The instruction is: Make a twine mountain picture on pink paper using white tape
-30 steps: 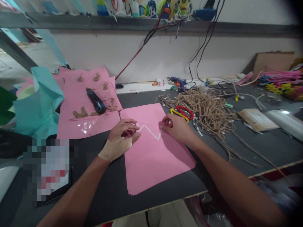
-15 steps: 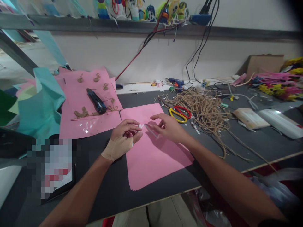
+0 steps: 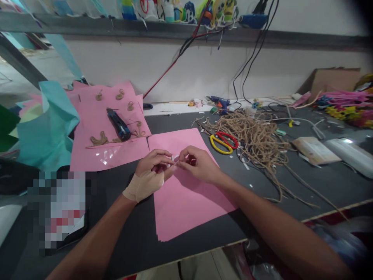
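My left hand [image 3: 154,169], with a tan wrap around its palm and wrist, is closed in a pinch over the pink paper sheets [image 3: 186,206]. My right hand [image 3: 196,161] is pinched closed against its fingertips. A small white strip [image 3: 175,158] shows between the two sets of fingers; most of it is hidden. Scissors [image 3: 223,142] with red and yellow handles lie right of the paper, their blades partly under a tangled heap of brown twine [image 3: 253,134].
Left of the hands, a utility knife [image 3: 119,124] and small twine coils [image 3: 119,94] lie on more pink paper [image 3: 87,116]. Behind are a blue glue gun [image 3: 220,102] and hanging cables. Crumpled teal paper [image 3: 46,120] is at far left; a packet [image 3: 316,149] lies at right.
My right hand has moved left and its fingers have closed in on the left fingertips. The free length of white strip seen before is now mostly covered. The view has shifted slightly.
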Demonstrator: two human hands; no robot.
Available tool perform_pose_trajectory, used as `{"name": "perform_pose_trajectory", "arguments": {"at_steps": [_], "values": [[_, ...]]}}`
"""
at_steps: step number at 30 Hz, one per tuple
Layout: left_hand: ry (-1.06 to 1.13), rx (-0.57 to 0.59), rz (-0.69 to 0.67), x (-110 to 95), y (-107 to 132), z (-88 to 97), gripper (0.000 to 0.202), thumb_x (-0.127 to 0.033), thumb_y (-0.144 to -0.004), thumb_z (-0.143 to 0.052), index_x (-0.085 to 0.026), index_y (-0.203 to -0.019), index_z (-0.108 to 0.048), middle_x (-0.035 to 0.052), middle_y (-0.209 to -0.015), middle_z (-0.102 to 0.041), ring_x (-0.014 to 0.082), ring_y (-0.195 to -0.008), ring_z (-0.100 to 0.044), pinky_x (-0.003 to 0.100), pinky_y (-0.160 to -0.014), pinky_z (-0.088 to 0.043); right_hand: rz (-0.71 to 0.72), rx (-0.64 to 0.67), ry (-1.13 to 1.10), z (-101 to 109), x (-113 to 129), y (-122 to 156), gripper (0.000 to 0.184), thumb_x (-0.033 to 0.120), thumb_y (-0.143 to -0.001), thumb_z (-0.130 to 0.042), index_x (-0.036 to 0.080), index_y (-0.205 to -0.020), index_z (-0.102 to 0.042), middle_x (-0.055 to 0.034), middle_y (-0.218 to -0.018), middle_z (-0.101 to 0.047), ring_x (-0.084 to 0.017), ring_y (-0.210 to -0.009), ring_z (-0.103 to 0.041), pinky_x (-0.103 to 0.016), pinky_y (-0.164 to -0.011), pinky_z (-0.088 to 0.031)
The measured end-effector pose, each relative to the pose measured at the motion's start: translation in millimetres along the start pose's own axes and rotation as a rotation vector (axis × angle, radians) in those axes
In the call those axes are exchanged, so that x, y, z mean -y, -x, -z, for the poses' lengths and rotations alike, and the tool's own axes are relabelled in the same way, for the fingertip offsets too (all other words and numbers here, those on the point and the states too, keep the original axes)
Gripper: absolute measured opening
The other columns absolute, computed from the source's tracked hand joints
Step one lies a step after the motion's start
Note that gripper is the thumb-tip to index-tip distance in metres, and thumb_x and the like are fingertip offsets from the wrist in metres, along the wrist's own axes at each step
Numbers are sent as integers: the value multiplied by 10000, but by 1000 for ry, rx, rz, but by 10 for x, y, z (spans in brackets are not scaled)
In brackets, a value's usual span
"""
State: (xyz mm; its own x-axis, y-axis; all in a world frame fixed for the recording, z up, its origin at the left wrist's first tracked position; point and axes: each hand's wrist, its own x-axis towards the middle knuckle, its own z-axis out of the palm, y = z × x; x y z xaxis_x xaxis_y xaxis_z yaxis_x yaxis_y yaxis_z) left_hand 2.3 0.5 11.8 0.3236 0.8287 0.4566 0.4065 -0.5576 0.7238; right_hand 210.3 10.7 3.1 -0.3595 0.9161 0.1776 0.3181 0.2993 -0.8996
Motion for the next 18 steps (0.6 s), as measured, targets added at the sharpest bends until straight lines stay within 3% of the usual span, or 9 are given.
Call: {"name": "perform_pose_trajectory", "arguments": {"at_steps": [7, 13, 18], "values": [[-32, 73, -31, -7, 9, 18, 93, -273, -848, -705, -203, -897, -742, 76, -1088, -646, 136, -817, -672, 232, -645, -527, 68, 15, -34, 63, 128, 103, 97, 262, -869, -632, 190, -870, -567, -7, -852, -592, -95, -645, -512, -246, -582, -431], [-14, 70, -74, -17, 9, -1, 134, -259, -823, -721, -177, -929, -720, 100, -1120, -635, 175, -903, -679, 260, -701, -567, 55, -34, -41, 115, 138, 91, 112, 275, -877, -629, 188, -874, -558, 2, -807, -597, -84, -594, -472, -236, -537, -386], [47, 93, -74, -54, 12, 14, 331, -246, -828, -714, -185, -1147, -653, 108, -1169, -637, 137, -809, -668, 266, -689, -570, 74, -51, -22, 114, 123, 105, 111, 281, -889, -622, 195, -889, -552, 11, -779, -586, -88, -591, -472, -239, -537, -382]]}}
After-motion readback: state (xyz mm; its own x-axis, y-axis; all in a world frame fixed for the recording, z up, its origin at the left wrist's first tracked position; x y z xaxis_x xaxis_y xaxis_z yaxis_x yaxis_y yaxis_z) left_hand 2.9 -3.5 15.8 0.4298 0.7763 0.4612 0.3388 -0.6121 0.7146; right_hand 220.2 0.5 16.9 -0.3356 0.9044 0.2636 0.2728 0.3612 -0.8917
